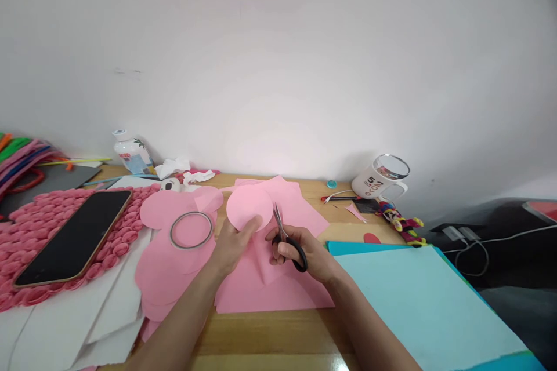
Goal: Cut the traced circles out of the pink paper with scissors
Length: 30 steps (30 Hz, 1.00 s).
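Between its thumb and fingers, my left hand (pixel 235 240) pinches a round pink paper disc (pixel 248 206) near its lower edge. My right hand (pixel 300 252) grips black-handled scissors (pixel 297 252), their blades pointing up and away beside the disc's right edge. Whether the blades touch the disc I cannot tell. Pink paper sheets (pixel 278 295) lie under both hands, some creased. Left of my left hand, a metal ring (pixel 191 245) rests on a pile of pink paper circles (pixel 165 272).
At left a black phone (pixel 76 237) lies on pink rosette-like pieces (pixel 26 226). Behind stand a white bottle (pixel 133 153) and, at right, a white mug (pixel 378 178). Light blue sheets (pixel 418 301) cover the right front, near a small colourful figure (pixel 402 223). A wall rises behind.
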{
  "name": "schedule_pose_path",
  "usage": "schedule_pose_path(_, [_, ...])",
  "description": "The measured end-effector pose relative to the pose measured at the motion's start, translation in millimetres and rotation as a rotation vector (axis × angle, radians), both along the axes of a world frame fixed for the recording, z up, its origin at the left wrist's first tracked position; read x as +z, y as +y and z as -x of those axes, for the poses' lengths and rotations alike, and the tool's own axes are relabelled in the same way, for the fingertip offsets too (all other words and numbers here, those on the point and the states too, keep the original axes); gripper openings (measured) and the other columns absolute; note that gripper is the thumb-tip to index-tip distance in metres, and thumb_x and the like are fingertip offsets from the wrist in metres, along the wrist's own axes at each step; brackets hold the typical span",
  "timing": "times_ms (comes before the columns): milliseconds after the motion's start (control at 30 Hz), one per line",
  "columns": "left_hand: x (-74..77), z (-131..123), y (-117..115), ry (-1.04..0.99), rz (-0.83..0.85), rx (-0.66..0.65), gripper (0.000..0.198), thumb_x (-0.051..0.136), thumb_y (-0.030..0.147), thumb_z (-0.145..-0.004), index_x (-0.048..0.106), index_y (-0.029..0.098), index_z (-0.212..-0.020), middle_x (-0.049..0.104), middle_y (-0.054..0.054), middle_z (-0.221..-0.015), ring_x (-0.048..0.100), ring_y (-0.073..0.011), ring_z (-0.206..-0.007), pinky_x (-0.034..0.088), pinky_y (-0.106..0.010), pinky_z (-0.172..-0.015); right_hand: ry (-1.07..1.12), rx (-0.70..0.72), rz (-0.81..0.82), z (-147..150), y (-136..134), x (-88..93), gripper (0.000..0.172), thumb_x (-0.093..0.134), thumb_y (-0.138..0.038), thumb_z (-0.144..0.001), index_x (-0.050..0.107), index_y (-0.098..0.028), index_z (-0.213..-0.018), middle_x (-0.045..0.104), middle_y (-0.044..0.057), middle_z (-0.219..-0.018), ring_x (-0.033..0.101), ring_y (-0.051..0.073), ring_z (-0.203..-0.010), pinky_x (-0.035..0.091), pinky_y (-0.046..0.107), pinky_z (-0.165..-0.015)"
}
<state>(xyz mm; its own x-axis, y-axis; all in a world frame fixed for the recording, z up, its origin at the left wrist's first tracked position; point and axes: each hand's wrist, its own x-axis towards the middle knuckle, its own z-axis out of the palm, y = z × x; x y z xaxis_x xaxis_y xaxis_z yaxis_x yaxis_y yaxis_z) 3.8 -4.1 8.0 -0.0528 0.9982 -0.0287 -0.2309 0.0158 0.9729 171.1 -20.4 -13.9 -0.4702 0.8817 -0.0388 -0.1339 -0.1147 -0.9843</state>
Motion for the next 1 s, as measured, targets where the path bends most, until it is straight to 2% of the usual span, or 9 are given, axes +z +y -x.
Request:
schedule_pose_path(100, [3.3,0.0,-2.9,0.132,0.013,-0.074,0.039,0.066,0.027,-0.066,0.063,0.016,-0.103,0.069,-0.009,-0.104,0.061,-0.0263,-0.101,0.050,-0.035,-0.084,-0.018,-0.027,-0.026,0.8,-0.2,2.4,0.039,0.067,-0.048,-0.074,0.060,-0.015,-0.095,0.053,-0.001,-0.065,0.053,0.014,-0.060,0.046,0.033,-0.067])
schedule_pose_path(233, [6.3,-0.3,-5.1,0.242,-0.037,-0.096,0.032,0.063,0.025,-0.068,0.065,0.018,-0.098,0.070,-0.006,-0.100,0.062,-0.0242,-0.097,0.051,-0.032,-0.080,-0.066,-0.038,-0.079,1.0,-0.2,5.6,0.035,0.067,-0.048,-0.073,0.058,-0.016,-0.084,0.053,-0.001,-0.065,0.051,0.014,-0.061,0.044,0.031,-0.064])
schedule_pose_path(467, [4.2,-1.6,-7.0,0.223,-0.127,-0.160,0.031,0.059,0.021,-0.073,0.065,0.021,-0.104,0.071,-0.005,-0.096,0.064,-0.0226,-0.092,0.053,-0.030,-0.075,-0.048,-0.073,-0.108,2.0,-1.9,11.5,0.035,0.067,-0.049,-0.073,0.054,-0.016,-0.072,0.049,-0.001,-0.065,0.047,0.013,-0.061,0.042,0.029,-0.063])
schedule_pose_path(567, [5.3,-1.8,-8.4,0.233,-0.118,-0.190,0.028,0.058,0.022,-0.074,0.066,0.021,-0.101,0.071,-0.005,-0.093,0.064,-0.0226,-0.089,0.053,-0.030,-0.074,-0.045,-0.085,-0.104,2.7,-2.3,12.4,0.036,0.067,-0.050,-0.073,0.053,-0.017,-0.071,0.047,-0.002,-0.065,0.045,0.013,-0.061,0.041,0.029,-0.063])
schedule_pose_path(700, [5.5,-1.5,-8.6,0.250,-0.092,-0.165,0.028,0.060,0.023,-0.072,0.067,0.021,-0.100,0.071,-0.005,-0.096,0.064,-0.0232,-0.093,0.052,-0.030,-0.078,-0.023,-0.070,-0.099,2.8,-2.1,11.1,0.038,0.069,-0.051,-0.070,0.054,-0.016,-0.072,0.046,-0.001,-0.067,0.042,0.013,-0.063,0.040,0.030,-0.065])
schedule_pose_path(867, [8.3,-1.8,-8.3,0.218,-0.105,-0.227,0.028,0.059,0.023,-0.072,0.068,0.020,-0.099,0.071,-0.006,-0.096,0.064,-0.0236,-0.094,0.052,-0.031,-0.078,-0.025,-0.069,-0.078,3.1,-2.3,10.3,0.038,0.070,-0.051,-0.069,0.053,-0.017,-0.072,0.044,-0.001,-0.068,0.039,0.014,-0.064,0.039,0.029,-0.065])
schedule_pose_path(1000, [13.0,-1.6,-9.9,0.289,-0.122,-0.228,0.031,0.055,0.021,-0.075,0.064,0.019,-0.104,0.070,-0.005,-0.100,0.064,-0.0211,-0.094,0.052,-0.031,-0.080,-0.022,-0.064,-0.082,3.3,-2.9,11.3,0.038,0.071,-0.050,-0.068,0.052,-0.017,-0.073,0.042,-0.002,-0.068,0.037,0.013,-0.063,0.036,0.027,-0.062])
